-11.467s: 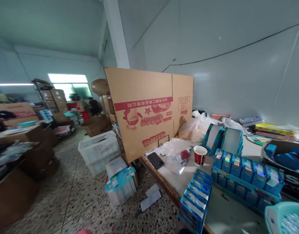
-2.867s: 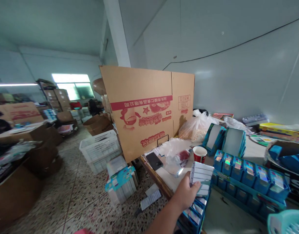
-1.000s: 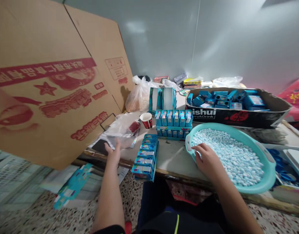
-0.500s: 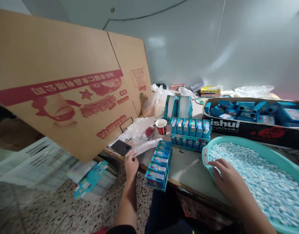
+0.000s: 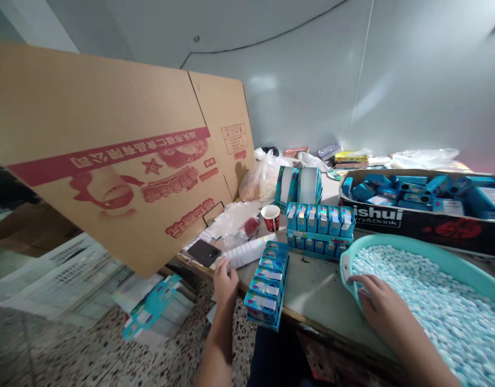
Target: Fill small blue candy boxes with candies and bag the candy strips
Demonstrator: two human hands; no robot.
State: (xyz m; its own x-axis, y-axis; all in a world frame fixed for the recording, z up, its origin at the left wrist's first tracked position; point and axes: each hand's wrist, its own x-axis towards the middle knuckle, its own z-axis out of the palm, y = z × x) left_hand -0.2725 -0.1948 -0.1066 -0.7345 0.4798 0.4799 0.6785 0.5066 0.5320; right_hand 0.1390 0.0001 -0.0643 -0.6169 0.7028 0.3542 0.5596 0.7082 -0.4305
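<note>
Low centre, the left hand (image 5: 225, 278) pinches a white strip (image 5: 250, 250); lower right, the right hand's (image 5: 382, 307) loosely curled fingers rest in the teal basin (image 5: 433, 257).

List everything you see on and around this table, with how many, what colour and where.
cardboard sheet: one, brown with red print, standing at left
phone: one, black, table's left edge
white strip: one, beside phone
paper cup: one, red, mid-table
display tray: one, blue, near edge
basin: one, teal, holds pale blue pieces
carton: one, black, holds blue boxes
crate: one, white, floor
left hand: at strip's end
right hand: on basin rim
</note>
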